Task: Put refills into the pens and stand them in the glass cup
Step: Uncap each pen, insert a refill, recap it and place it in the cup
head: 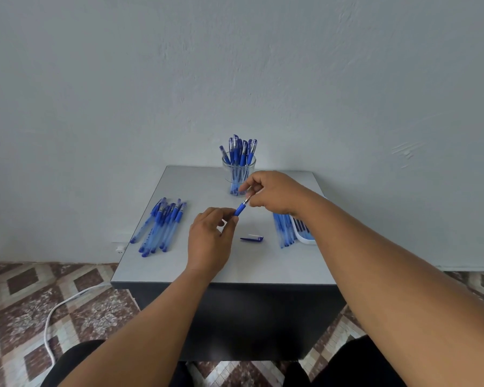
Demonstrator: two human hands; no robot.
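Note:
A blue pen (pixel 240 210) is held above the middle of the grey table (pixel 179 263). My left hand (pixel 211 236) grips its lower barrel, most of it hidden in the fingers. My right hand (pixel 274 192) pinches the metal tip end. The pen's blue cap (pixel 252 239) lies loose on the table just below the hands. A glass cup (pixel 238 174) at the back centre stands full of several capped blue pens. A pile of blue pens (pixel 160 227) lies at the left. A row of refills (pixel 285 230) lies at the right, partly under my right forearm.
A white tray (pixel 305 236) with more blue pieces sits at the table's right edge, mostly hidden by my right arm. A bare wall stands right behind the table. A white cable (pixel 59 308) runs over the patterned floor tiles at the left.

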